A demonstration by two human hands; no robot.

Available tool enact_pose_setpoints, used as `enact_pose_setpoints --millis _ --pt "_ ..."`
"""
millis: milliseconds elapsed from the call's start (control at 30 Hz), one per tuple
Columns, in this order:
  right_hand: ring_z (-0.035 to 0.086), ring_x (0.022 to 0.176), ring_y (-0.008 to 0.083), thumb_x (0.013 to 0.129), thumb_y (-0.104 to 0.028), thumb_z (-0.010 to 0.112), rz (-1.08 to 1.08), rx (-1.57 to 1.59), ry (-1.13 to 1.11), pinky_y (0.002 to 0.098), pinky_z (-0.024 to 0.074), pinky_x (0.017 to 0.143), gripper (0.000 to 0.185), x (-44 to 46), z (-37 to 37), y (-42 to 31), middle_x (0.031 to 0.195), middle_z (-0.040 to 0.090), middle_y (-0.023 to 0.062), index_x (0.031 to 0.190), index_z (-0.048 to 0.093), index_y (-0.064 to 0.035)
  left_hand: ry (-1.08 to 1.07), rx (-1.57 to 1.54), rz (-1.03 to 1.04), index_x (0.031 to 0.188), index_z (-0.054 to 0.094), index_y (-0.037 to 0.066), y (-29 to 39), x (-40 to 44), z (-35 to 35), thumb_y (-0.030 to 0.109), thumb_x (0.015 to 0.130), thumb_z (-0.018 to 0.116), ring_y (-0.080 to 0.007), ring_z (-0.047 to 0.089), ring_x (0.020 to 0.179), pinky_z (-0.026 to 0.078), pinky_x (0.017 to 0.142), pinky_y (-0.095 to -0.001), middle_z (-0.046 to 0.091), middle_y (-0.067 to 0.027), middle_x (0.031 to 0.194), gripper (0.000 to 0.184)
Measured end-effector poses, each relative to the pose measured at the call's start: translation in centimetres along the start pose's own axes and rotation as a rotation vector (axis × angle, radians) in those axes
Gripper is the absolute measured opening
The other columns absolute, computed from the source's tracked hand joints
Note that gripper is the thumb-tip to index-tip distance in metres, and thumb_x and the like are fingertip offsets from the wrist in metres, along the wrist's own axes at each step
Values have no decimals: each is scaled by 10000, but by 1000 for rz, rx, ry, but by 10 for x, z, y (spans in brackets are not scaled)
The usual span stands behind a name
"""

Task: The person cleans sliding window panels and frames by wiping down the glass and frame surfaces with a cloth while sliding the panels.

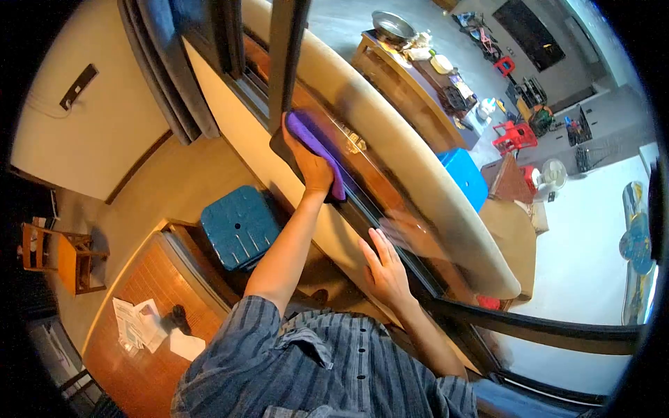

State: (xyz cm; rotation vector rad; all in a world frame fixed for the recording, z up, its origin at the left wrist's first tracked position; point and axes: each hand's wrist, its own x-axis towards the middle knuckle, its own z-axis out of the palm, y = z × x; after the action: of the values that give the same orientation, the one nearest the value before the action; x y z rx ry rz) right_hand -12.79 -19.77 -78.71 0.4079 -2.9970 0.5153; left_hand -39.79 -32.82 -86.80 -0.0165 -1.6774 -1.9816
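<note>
A purple cloth [317,150] is pressed against the window glass by my left hand [311,166], beside the dark upright of the window frame [286,63]. My left arm stretches forward over the sill, and its fingers are partly hidden along the cloth. Lower and to the right, my right hand [388,275] has its fingers stretched out and holds nothing. It is at the lower frame rail, close to the window glass [418,244], where its reflection shows. Whether its fingertips touch the glass I cannot tell.
A blue plastic stool [239,226] stands left of my left arm. Behind it is a wooden table [118,369] with papers [143,324]. A dark curtain [164,76] hangs at upper left. Beyond the glass are a wooden counter [411,80], red stools [516,136] and a fan [552,173].
</note>
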Motion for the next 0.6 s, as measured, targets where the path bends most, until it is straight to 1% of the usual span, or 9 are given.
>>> enact_pose_setpoints --millis 67,200,233,333,367,467,500,567,600 --pt "399 1449 415 813 -20 665 28 -24 -29 482 366 1193 675 -5 7 2 1575 384 212 1467 502 -67 28 68 -72 1604 135 -18 -36 -22 0 262 1014 556 -350 286 1501 209 1236 -423 260 -227 1628 777" --pt "311 1509 392 780 -24 675 -10 -146 -98 514 311 1221 752 -17 18 11 1609 343 189 1500 468 -87 12 48 -51 1613 95 -26 -2 -58 -1 340 1023 554 -344 187 1548 131 1262 -424 167 -230 1675 832" --pt "247 1538 387 756 -8 691 3 -62 -141 532 262 1240 826 -18 15 8 1630 306 185 1534 433 -112 -34 39 2 1616 70 -32 2 -71 0 442 1015 548 -349 135 1560 98 1267 -442 128 -233 1682 902" --pt "232 1541 404 772 -14 685 -3 -4 -140 540 229 1249 736 -21 13 11 1626 302 203 1473 482 -110 -58 71 -50 1615 40 -36 27 -113 13 563 993 529 -359 109 1563 81 1267 -464 98 -234 1685 992" --pt "244 1535 409 763 3 673 6 41 -122 537 243 1244 692 -22 13 13 1613 317 210 1427 507 -99 -87 94 -70 1616 16 -33 40 -127 16 613 987 501 -356 85 1566 72 1264 -466 72 -242 1686 1023" --pt "294 1509 425 741 54 638 17 189 -32 525 293 1222 556 -24 11 16 1561 373 230 1280 574 -68 -132 -13 -116 1614 -7 -35 65 -149 25 619 979 513 -354 79 1566 71 1262 -459 50 -245 1685 1050" --pt "321 1493 432 737 69 627 10 252 16 518 315 1211 506 -24 6 15 1536 401 235 1225 592 -58 -126 -32 -97 1611 -16 -42 69 -147 26 612 973 529 -354 82 1563 79 1261 -456 35 -248 1684 1063" --pt "385 1450 438 736 94 609 -2 306 95 503 366 1178 434 -32 -3 13 1485 456 236 1146 621 -47 -146 16 53 1608 -19 -50 81 -148 30 599 973 527 -354 93 1561 86 1261 -456 31 -244 1685 1059" --pt "422 1423 439 740 102 602 -4 299 122 493 395 1156 412 -42 -6 9 1461 483 231 1123 633 -46 -134 -3 41 1607 -18 -54 92 -146 36 589 977 512 -358 104 1560 90 1261 -457 42 -246 1685 1045"
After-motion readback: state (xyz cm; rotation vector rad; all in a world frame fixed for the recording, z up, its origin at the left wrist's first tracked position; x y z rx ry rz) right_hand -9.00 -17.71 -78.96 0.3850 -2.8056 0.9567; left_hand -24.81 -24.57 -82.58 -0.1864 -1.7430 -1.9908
